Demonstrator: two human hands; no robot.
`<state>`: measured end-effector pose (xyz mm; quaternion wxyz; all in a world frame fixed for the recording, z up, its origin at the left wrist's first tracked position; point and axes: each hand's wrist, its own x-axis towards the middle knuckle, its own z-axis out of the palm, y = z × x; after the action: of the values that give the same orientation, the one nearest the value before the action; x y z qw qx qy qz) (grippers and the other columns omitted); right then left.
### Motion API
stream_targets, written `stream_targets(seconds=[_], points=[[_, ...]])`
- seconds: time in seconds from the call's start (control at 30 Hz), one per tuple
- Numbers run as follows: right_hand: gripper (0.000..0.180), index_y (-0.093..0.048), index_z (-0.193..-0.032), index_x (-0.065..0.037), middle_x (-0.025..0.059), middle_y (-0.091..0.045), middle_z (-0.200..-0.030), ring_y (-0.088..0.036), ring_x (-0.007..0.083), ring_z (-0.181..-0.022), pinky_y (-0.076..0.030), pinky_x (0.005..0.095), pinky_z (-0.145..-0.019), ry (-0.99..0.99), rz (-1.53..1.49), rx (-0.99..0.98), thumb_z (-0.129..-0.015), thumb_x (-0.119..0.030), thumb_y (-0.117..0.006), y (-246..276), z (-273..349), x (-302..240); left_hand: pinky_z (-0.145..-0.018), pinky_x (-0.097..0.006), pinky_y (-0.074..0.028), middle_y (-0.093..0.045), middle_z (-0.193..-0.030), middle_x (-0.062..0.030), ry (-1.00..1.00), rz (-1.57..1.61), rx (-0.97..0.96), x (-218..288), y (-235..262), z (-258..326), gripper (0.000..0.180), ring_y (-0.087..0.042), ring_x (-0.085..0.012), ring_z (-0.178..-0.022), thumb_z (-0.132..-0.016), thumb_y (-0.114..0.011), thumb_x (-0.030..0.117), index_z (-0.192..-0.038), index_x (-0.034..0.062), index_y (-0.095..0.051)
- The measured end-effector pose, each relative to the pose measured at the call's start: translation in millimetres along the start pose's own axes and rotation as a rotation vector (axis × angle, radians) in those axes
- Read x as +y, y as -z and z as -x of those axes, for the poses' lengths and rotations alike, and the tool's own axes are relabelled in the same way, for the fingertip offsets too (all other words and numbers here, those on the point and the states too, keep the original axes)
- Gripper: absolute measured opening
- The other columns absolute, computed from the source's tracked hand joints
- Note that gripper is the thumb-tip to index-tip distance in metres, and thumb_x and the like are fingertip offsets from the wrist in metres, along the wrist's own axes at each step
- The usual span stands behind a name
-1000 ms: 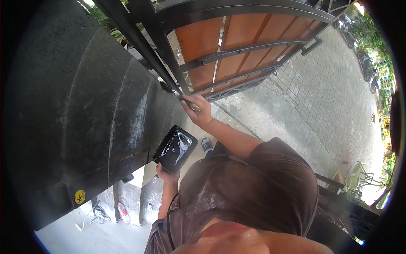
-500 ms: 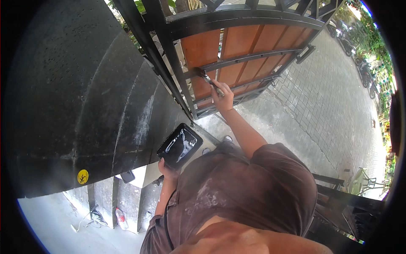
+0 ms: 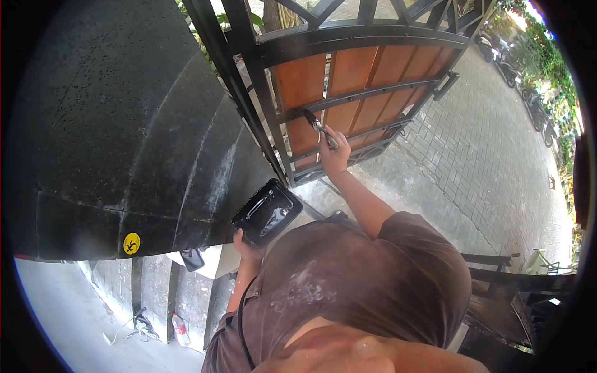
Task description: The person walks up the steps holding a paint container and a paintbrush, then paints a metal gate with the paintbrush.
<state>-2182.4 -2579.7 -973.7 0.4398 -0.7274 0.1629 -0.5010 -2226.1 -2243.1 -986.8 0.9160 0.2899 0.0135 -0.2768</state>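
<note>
My right hand (image 3: 336, 155) is closed around the handle of a paintbrush (image 3: 318, 126). Its dark bristles touch or lie very near a black metal crossbar (image 3: 348, 97) on a gate. Orange-brown wooden panels (image 3: 301, 79) fill the gate behind the bars. Lower and to the left, my left hand (image 3: 247, 247) grips the near edge of a black paint tray (image 3: 249, 219). Dark, glossy liquid shows in the tray, with bright reflections on it; most of the left fingers are hidden beneath it.
A dark wall (image 3: 118, 124) rises close on my left, bearing a round yellow sticker (image 3: 131, 243). Behind it are steps with a plastic bottle (image 3: 180, 329) and a tangled cable (image 3: 144, 326). Brick paving (image 3: 460, 143) stretches right, towards parked motorbikes (image 3: 507, 67).
The brush in my right hand has moved a little right along the crossbar. My view has shifted slightly, and the tray stays in my left hand.
</note>
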Motion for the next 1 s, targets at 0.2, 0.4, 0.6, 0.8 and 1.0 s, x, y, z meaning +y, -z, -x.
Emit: stream_targets(seconds=[0.2,0.4,0.6,0.8,1.0], points=[[0.026,-0.070,-0.117,-0.001,0.0079,-0.062,-0.098,-0.072,0.0159,-0.074,-0.057,0.0242,-0.058,-0.240,-0.180,0.031,-0.091,0.001,-0.066,-16,6,-25,-0.108,-0.049,-0.043,-0.057,-0.139,-0.0153,-0.018,-0.018,-0.010,-2,7,4,0.069,-0.055,-0.0339,-0.128,-0.086,-0.056,0.045,-0.141,0.0039,-0.050],[0.022,-0.072,-0.112,-0.001,0.0076,-0.065,-0.091,-0.070,0.0127,-0.077,-0.055,0.0253,-0.060,-0.029,-0.087,-0.008,-0.090,-0.004,-0.071,-15,12,-23,-0.107,-0.050,-0.044,-0.057,-0.139,-0.0155,-0.043,-0.002,-0.003,-1,2,4,0.068,-0.055,-0.0340,-0.127,-0.086,-0.056,0.043,-0.141,0.0032,-0.050],[0.022,-0.072,-0.110,-0.002,0.0114,-0.070,-0.093,-0.069,0.0169,-0.080,-0.055,0.0288,-0.064,-0.109,-0.069,-0.095,-0.089,-0.005,-0.073,-27,2,-16,-0.109,-0.051,-0.043,-0.055,-0.140,-0.0191,-0.089,0.028,-0.020,4,-7,6,0.072,-0.055,-0.0364,-0.128,-0.087,-0.057,0.046,-0.142,0.0014,-0.048],[0.023,-0.073,-0.109,-0.005,0.0148,-0.070,-0.095,-0.070,0.0291,-0.081,-0.056,0.0339,-0.070,0.116,0.148,-0.045,-0.086,-0.007,-0.074,1,-22,13,-0.109,-0.053,-0.043,-0.056,-0.140,-0.0182,-0.097,0.004,0.004,5,-8,5,0.074,-0.054,-0.0372,-0.129,-0.085,-0.059,0.051,-0.142,0.0045,-0.050],[0.023,-0.073,-0.108,-0.006,0.0138,-0.070,-0.092,-0.070,0.0294,-0.082,-0.055,0.0351,-0.072,0.028,0.120,-0.035,-0.085,-0.008,-0.073,36,-24,-10,-0.109,-0.053,-0.043,-0.055,-0.142,-0.0185,-0.101,-0.020,-0.015,6,-13,9,0.074,-0.054,-0.0370,-0.129,-0.086,-0.058,0.050,-0.143,0.0040,-0.049]])
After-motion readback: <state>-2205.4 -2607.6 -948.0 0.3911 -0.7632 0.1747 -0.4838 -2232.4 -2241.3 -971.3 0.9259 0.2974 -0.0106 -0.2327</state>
